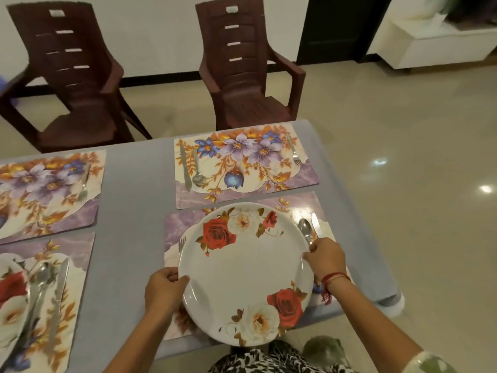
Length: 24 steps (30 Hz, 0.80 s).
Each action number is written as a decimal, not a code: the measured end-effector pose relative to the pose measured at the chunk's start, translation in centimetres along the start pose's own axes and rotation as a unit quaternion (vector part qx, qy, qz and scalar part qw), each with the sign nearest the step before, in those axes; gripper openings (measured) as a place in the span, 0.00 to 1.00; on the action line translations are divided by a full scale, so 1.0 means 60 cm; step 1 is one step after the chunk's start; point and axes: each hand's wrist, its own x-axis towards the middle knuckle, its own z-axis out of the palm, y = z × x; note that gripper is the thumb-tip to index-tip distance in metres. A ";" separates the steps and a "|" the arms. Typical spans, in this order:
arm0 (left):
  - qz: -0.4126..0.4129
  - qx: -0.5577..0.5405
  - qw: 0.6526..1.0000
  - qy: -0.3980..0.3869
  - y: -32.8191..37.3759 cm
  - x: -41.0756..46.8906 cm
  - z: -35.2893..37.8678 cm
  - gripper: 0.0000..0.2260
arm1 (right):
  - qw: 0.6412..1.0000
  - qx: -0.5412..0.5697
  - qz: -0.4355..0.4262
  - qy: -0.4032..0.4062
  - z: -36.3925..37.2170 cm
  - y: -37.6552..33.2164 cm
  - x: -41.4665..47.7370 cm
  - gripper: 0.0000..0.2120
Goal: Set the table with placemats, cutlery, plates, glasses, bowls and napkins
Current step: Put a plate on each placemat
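Near left placemat (80, 246): floral mat at the table's near left, partly cut off by the picture's edge.
Rose plate at left edge (10, 297): lies on that mat, only a part in view.
Left spoon (40, 281) and left knife (57, 292): side by side on the same mat, just right of that plate.
Far left placemat (53, 211): floral mat beyond the first, with a far left fork (84, 184) near its right edge.
Table (134, 211): grey top, bare strip between the left and right mats.
Left chair (75, 76): dark brown, standing back from the table's far side.
Left hand (162, 289): grips the held plate's left rim, thumb on top and fingers curled beneath.
Held plate (244, 270): large, round and white with red and cream roses, over the near right placemat (174, 227) and reaching past the table's near edge; whether it rests on the mat cannot be told.
Near fork (182, 242): on this mat, its tines showing just past the plate's left rim.
Far right placemat (269, 189): floral, with a far knife (185, 168) and far spoon (197, 173) at its left and a far right fork (294, 152) at its right.
Right chair (242, 76): dark brown, at the far side behind that mat.
Near spoon (305, 228) and near knife (315, 224): on the near right mat, just right of the held plate.
Right hand (326, 258): curled round the plate's right rim; a red thread (334, 277) circles the wrist.
Floor (403, 157): glossy cream tiles to the right.
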 end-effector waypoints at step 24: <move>0.071 -0.106 0.991 0.030 0.326 -0.164 0.384 0.07 | 0.958 0.271 -0.064 0.064 -0.386 0.303 0.286 0.02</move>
